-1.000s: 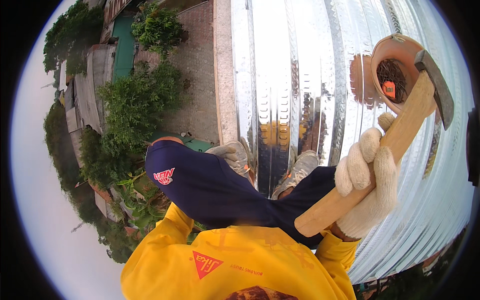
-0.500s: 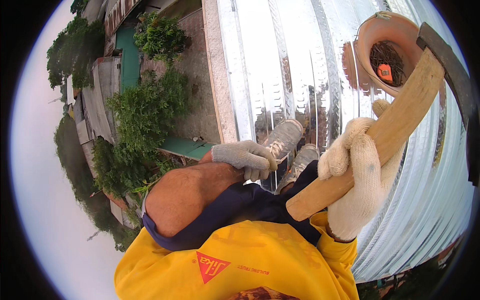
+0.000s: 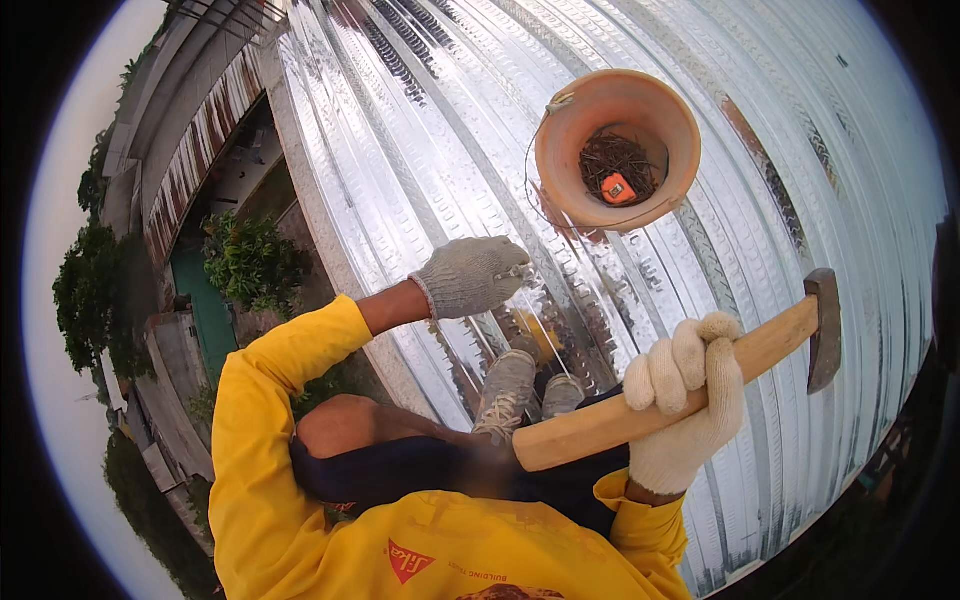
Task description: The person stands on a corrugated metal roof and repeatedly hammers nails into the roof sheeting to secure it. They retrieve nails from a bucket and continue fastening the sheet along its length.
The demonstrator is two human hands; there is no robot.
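Note:
My right hand [image 3: 690, 405], in a cream knit glove, is wrapped round the wooden handle of a hammer [image 3: 765, 345]. Its dark metal head points up and right, and the handle's butt end reaches over my lap. My left hand [image 3: 472, 278], in a grey knit glove, is stretched forward over the metal roofing with its fingers curled closed. Whatever may be between those fingertips is too small to make out. Ahead and to the right of it stands an orange-brown bucket [image 3: 680, 125] with a wire handle. Inside lie many dark nails [image 3: 610, 155] and an orange tape measure [image 3: 617, 189].
I sit or crouch on shiny ribbed metal roofing sheets [image 3: 790, 215], my grey shoes [image 3: 507, 390] resting on them. The roof edge [image 3: 325, 225] runs along my left, with a drop to a yard, trees [image 3: 243, 265] and lower roofs beyond.
My left hand has moved forward from beside my knee to over the roofing. The view has turned toward the bucket, which now appears nearer the middle. The hammer stays in my right hand.

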